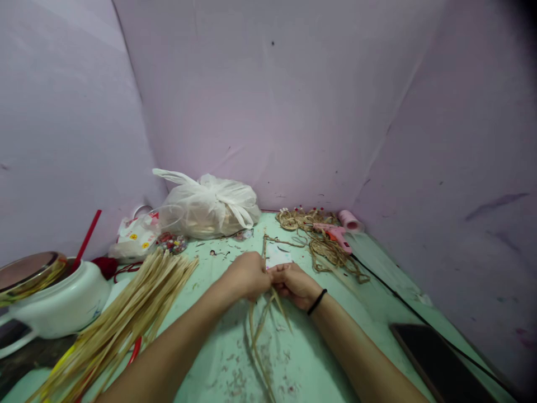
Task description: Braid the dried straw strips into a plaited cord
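Note:
My left hand (247, 275) and my right hand (297, 285) meet over the middle of the green table, fingers pinched together. Between them they hold pale straw strips (257, 336), whose loose ends hang down towards me. Beyond my hands, a narrow, braided-looking length (264, 246) runs away along the table. From near its far end, a thin brown cord (285, 242) stretches to the right. A small white paper (278, 255) lies just past my fingers. The exact grip of the fingertips is partly hidden.
A bundle of straw strips (126, 308) lies left, beside a white pot (67, 299) with a tape roll (31, 271). Behind sits a tied plastic bag (210, 207). To the right are twine (329, 252), a pink glue gun (333, 234), thread (350, 221) and a dark phone-like slab (444, 361).

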Demonstrator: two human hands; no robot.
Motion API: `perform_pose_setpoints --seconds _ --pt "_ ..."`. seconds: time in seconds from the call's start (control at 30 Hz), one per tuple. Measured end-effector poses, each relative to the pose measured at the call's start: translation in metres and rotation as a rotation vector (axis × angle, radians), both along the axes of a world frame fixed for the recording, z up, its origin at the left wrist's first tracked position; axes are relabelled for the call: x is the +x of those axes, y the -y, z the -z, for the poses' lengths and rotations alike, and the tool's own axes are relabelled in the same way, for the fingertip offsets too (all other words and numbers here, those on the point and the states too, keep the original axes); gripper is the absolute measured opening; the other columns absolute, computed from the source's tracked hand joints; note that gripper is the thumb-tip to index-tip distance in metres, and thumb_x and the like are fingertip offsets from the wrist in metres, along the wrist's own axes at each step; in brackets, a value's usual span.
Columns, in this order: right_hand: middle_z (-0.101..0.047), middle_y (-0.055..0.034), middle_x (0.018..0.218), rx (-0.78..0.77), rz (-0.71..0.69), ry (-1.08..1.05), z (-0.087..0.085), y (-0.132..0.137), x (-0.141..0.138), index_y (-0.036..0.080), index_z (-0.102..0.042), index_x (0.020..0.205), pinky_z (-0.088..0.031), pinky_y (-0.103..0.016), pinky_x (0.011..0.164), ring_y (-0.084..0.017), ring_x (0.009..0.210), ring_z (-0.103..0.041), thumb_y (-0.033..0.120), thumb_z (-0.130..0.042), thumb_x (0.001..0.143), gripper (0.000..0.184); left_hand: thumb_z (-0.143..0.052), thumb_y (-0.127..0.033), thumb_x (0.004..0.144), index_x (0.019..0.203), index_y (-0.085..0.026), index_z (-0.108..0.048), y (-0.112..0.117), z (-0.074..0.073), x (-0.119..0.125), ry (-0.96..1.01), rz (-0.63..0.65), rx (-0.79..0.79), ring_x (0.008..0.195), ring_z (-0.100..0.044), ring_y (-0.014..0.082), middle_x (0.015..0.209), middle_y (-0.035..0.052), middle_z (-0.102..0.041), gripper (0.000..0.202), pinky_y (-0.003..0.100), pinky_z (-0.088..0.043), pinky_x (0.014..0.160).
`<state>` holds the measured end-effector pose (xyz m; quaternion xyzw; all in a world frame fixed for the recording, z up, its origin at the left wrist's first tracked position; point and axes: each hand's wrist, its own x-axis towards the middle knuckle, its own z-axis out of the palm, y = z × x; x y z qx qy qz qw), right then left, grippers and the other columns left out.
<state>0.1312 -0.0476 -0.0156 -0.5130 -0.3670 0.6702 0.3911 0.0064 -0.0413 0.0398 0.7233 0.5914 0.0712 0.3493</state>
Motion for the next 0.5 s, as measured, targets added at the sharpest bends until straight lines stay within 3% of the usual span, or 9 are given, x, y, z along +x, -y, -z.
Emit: perform_pose_setpoints --seconds 0.1,0.2,0.27,0.37,0.5 --pt "-0.055 0.0004 0.049 -0.021 -0.061 -0.067 -0.003 0.000 0.004 0.010 -0.053 0.055 -0.012 -0.014 0.033 0.000 0.034 -0.026 0.007 -0.054 0.050 0.006 -0.050 -0.020 0.066 0.058 -0.011 -0.057 -0.021 0.008 -0.012 0.224 -0.156 -0.160 0.035 -0.044 0.0093 0.045 0.0027 -0.053 0.014 0.020 -0.029 0.037" --pt "-0.055 0.0008 0.049 -0.012 -0.085 -0.083 -0.005 0.000 0.006 0.010 -0.053 0.057 -0.012 -0.014 0.033 0.000 0.034 -0.027 0.009 -0.056 0.052 0.006 -0.052 -0.014 0.063 0.063 -0.008 -0.059 -0.032 0.022 -0.016 0.529 -0.133 -0.520 0.035 -0.041 0.0039 0.054 0.0038 -0.059 0.009 0.015 -0.025 0.033" --pt "-0.053 0.0019 0.047 0.011 -0.092 -0.045 -0.004 0.000 0.007 0.010 -0.054 0.058 -0.013 -0.014 0.034 -0.001 0.034 -0.028 0.011 -0.056 0.053 0.005 -0.053 -0.011 0.061 0.063 -0.007 -0.060 -0.034 0.030 -0.015 0.609 -0.102 -0.664 0.037 -0.043 0.0029 0.057 0.0052 -0.060 0.008 0.013 -0.027 0.033" --pt "-0.053 0.0025 0.047 0.077 -0.105 0.106 -0.001 -0.003 0.008 0.011 -0.056 0.059 -0.017 -0.015 0.035 -0.002 0.036 -0.031 0.012 -0.056 0.054 0.005 -0.051 -0.008 0.059 0.058 -0.007 -0.060 -0.032 0.036 -0.010 0.566 -0.141 -0.652 0.036 -0.045 0.0054 0.049 0.0043 -0.057 0.008 0.014 -0.030 0.032" --pt "-0.057 0.0002 0.051 0.251 -0.116 0.427 0.004 -0.005 0.007 0.012 -0.058 0.056 -0.026 -0.017 0.041 -0.005 0.042 -0.039 0.009 -0.053 0.055 0.005 -0.050 -0.008 0.054 0.046 -0.009 -0.054 -0.025 0.033 -0.004 0.394 -0.205 -0.449 0.029 -0.037 0.0068 0.034 -0.0005 -0.044 0.009 0.017 -0.025 0.029"
